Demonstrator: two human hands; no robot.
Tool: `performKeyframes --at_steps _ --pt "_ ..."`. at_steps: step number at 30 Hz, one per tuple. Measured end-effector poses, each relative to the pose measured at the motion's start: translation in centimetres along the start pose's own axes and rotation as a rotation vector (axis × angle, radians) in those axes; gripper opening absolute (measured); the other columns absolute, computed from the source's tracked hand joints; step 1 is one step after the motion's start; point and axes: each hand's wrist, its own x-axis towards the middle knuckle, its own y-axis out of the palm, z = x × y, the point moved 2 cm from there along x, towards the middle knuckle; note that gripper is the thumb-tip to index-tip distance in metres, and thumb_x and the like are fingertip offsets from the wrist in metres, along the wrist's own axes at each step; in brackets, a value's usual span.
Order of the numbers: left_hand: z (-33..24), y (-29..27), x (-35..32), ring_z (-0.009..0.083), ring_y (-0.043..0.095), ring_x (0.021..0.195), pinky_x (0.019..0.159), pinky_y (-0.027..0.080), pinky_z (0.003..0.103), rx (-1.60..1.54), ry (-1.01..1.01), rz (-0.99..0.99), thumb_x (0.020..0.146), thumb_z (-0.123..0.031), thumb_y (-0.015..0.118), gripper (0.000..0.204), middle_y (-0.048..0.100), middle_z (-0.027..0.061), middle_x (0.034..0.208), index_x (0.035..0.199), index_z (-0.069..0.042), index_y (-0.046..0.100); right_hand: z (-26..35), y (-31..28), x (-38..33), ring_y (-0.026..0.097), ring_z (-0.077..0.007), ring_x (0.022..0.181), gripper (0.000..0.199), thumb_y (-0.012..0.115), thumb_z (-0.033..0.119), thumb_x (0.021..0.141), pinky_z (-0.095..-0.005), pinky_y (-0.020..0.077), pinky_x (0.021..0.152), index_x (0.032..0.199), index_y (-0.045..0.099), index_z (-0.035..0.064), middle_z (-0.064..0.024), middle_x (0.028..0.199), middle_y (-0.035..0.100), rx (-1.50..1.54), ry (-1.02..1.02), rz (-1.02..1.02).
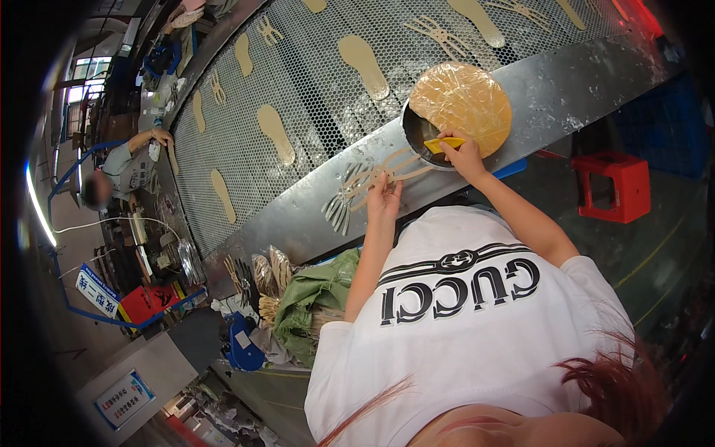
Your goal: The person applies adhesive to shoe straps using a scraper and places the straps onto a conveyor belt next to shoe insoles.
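Note:
My right hand is closed on a small yellow scraper-like tool, held over the uncovered dark part of a round pot. Crinkled clear film over an orange-tan lid covers most of that pot. At the metal ledge, my left hand pinches a tan strappy shoe upper, whose straps reach toward the pot. Dark strappy pieces lie just left of that hand. What the tool's tip touches inside the pot is hard to make out.
Beyond the metal ledge runs a mesh conveyor bearing tan insoles and strappy uppers. A red stool stands right. Green cloth and bundled straps lie below left. Another person's hand is at the far-left belt edge.

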Motion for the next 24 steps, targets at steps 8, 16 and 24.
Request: performKeyframes --at_steps 8,16,24 --pt "0.1 1.0 0.6 0.0162 0.055 0.092 0.088 0.044 0.040 -0.131 0.024 -0.036 0.078 -0.003 0.063 0.026 0.059 0.0019 0.096 0.100 -0.011 0.052 0.5 -0.8 0.3 0.055 -0.0088 0.066 0.010 0.057 0.004 0.078 -0.0224 0.0435 0.059 0.087 0.059 0.0036 -0.0026 0.076 0.058 -0.151 -0.177 0.115" --pt "0.5 1.2 0.5 0.0178 0.053 0.096 0.093 0.042 0.043 -0.137 0.026 -0.087 0.078 -0.002 0.061 0.027 0.057 0.0030 0.100 0.103 -0.009 0.052 0.3 0.6 -0.7 0.050 -0.0039 0.056 0.010 0.056 0.006 0.081 -0.0168 0.0411 0.048 0.091 0.057 0.0040 0.0009 0.072 0.054 -0.044 -0.095 0.161" --pt "-1.0 0.6 0.7 0.0191 0.053 0.096 0.092 0.041 0.043 -0.182 0.035 -0.094 0.078 -0.002 0.061 0.026 0.057 0.0041 0.100 0.102 -0.008 0.052 -0.6 0.6 -0.1 0.051 -0.0041 0.056 0.012 0.055 0.005 0.082 -0.0166 0.0428 0.049 0.094 0.056 0.0042 -0.0002 0.071 0.055 0.138 0.076 0.196"
